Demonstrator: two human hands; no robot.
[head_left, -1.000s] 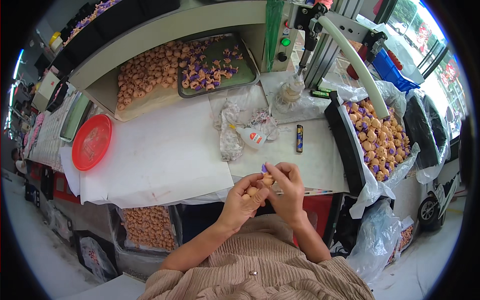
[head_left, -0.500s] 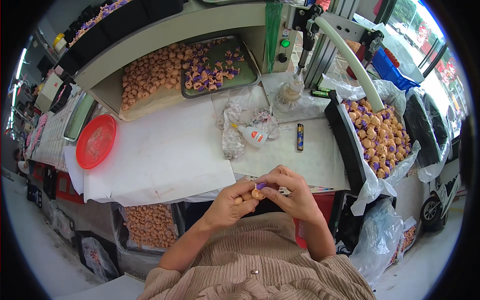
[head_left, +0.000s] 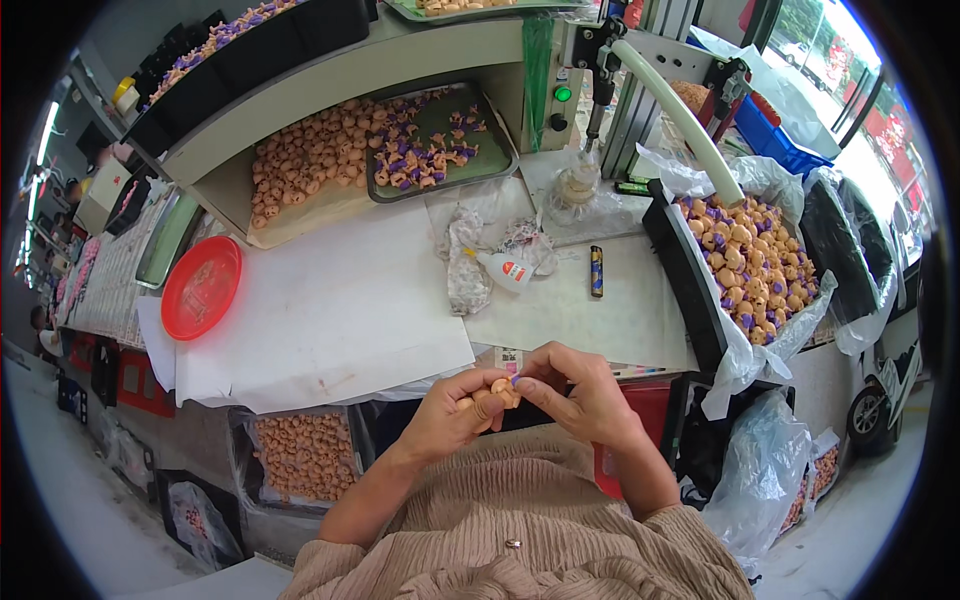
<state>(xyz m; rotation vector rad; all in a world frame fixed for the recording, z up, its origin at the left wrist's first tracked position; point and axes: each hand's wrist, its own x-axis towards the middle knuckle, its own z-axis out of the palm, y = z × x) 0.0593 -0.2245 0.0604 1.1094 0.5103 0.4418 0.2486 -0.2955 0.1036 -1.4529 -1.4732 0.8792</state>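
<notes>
Just off the table's front edge, my two hands meet over small peach-coloured toy parts. My left hand (head_left: 447, 415) is closed around a small round doll head (head_left: 507, 393), and another peach piece shows between its fingers. My right hand (head_left: 580, 395) pinches a small purple-clad doll body (head_left: 515, 380) against that head. The fingers cover most of the body, so how far the two parts are joined cannot be seen. A white squeeze bottle (head_left: 510, 271) with a yellow tip lies on a crumpled cloth (head_left: 466, 262) beyond my hands.
A dark tray (head_left: 440, 185) of purple doll bodies stands beside piled heads (head_left: 310, 160) under the shelf. At right, a lined black crate (head_left: 690, 285) holds assembled dolls. A red plate (head_left: 202, 288), a lighter (head_left: 596, 272) and a machine with a pale hose (head_left: 680, 115) are around.
My hands have turned the toy parts slightly, and less of the purple body shows between my fingers. The view has shifted a little; the table items lie as before.
</notes>
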